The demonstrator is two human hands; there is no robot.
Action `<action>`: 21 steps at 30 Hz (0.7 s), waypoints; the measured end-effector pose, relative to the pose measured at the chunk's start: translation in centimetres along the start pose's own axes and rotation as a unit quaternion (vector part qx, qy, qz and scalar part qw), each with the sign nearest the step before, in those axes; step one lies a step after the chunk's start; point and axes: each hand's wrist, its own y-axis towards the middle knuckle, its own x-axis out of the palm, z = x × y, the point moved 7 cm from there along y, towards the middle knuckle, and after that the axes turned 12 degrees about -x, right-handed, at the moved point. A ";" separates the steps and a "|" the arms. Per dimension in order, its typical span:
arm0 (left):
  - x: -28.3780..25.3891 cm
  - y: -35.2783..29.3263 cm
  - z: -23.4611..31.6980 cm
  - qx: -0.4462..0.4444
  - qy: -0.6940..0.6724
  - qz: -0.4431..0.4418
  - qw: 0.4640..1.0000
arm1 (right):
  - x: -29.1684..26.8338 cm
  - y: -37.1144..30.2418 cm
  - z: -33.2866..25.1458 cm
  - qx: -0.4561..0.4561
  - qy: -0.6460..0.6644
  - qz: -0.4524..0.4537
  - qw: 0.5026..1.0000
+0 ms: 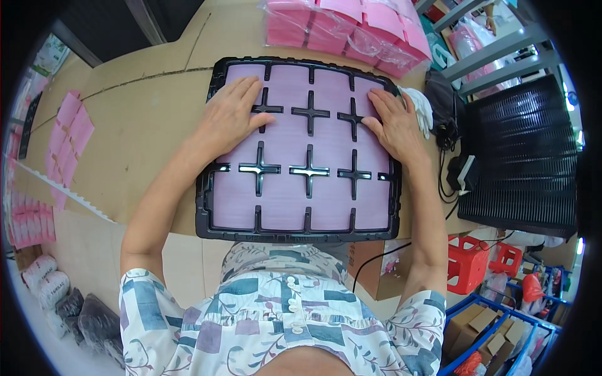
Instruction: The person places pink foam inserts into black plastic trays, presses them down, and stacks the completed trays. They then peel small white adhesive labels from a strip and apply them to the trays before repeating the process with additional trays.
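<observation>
A black plastic tray (295, 237) lies on the brown tabletop in front of me and reaches over its near edge. Black cross-shaped dividers stand out between pale purple-pink sheet pieces (285, 207) that fill the tray; I cannot tell whether they are one sheet or several. My left hand (231, 116) rests on the tray's far left part, fingers stretched over the pink surface and the thumb near a cross. Flat on the far right part lies my right hand (396, 125), its fingers apart at the rim. Neither hand grips anything.
Plastic-wrapped pink stacks (345, 31) stand at the back. A white glove (419, 109), dark cables and a stack of black trays (517, 156) sit at the right. Pink pieces (69, 138) lie on the left. A red stool (465, 263) stands below right.
</observation>
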 end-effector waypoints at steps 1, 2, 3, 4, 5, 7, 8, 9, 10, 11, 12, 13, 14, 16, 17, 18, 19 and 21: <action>0.2 0.0 -0.7 -0.001 0.001 0.007 1.000 | 0.4 -0.2 0.4 0.004 0.003 0.013 1.000; 0.4 0.1 -1.3 -0.002 0.002 0.014 1.000 | 0.6 -0.4 0.8 0.008 0.007 0.026 1.000; 0.6 -0.3 -1.4 -0.005 0.002 0.014 1.000 | 1.0 -0.8 0.6 0.013 0.015 0.034 0.999; 0.7 -0.5 -1.5 -0.011 0.017 0.016 1.000 | 1.2 -0.9 0.4 0.018 0.016 0.031 0.999; 0.7 -0.6 -1.3 -0.016 0.032 0.017 0.999 | 1.1 -0.9 0.3 0.023 0.017 0.029 0.999; 0.4 -0.3 -1.2 -0.023 0.056 0.019 0.998 | 0.5 -0.6 0.3 0.026 -0.007 0.029 0.999; 0.3 -0.3 -1.4 -0.027 0.066 0.015 0.997 | 0.3 -0.4 0.0 0.024 -0.029 0.030 0.999; 0.4 0.0 -1.3 -0.026 0.069 0.013 0.997 | -0.1 -0.6 -0.1 0.025 -0.056 0.026 0.998; 0.2 0.3 -1.3 -0.035 0.063 -0.001 0.997 | 0.0 -0.8 -0.1 0.036 -0.041 0.030 0.998; -0.2 0.6 -1.4 -0.044 0.058 -0.016 0.997 | 0.5 -1.0 -0.1 0.047 -0.026 0.034 0.998; -0.4 0.9 -1.7 -0.054 0.053 -0.026 0.997 | 0.7 -0.9 0.2 0.054 -0.013 0.041 0.998; -0.2 1.0 -2.0 -0.050 0.049 -0.019 0.997 | 0.8 -1.0 0.4 0.057 -0.012 0.044 0.997; 0.1 0.8 -2.4 -0.047 0.045 -0.013 0.998 | 0.9 -1.2 0.5 0.060 -0.010 0.046 0.997; -0.1 0.7 -2.4 -0.043 0.044 -0.003 0.998 | 1.1 -1.4 0.7 0.066 -0.006 0.047 0.997; 0.1 0.8 -2.3 -0.036 0.040 -0.001 0.999 | 1.4 -1.6 1.2 0.085 0.025 0.049 0.995; 0.5 1.1 -2.3 -0.027 0.037 0.000 0.999 | 1.9 -2.1 1.8 0.106 0.057 0.053 0.991; 0.7 1.0 -2.5 -0.021 0.036 -0.003 0.999 | 2.4 -2.5 2.1 0.126 0.094 0.055 0.986; 0.9 1.8 -3.6 0.003 0.027 0.015 1.000 | 3.1 -2.5 3.2 0.122 0.107 0.081 0.983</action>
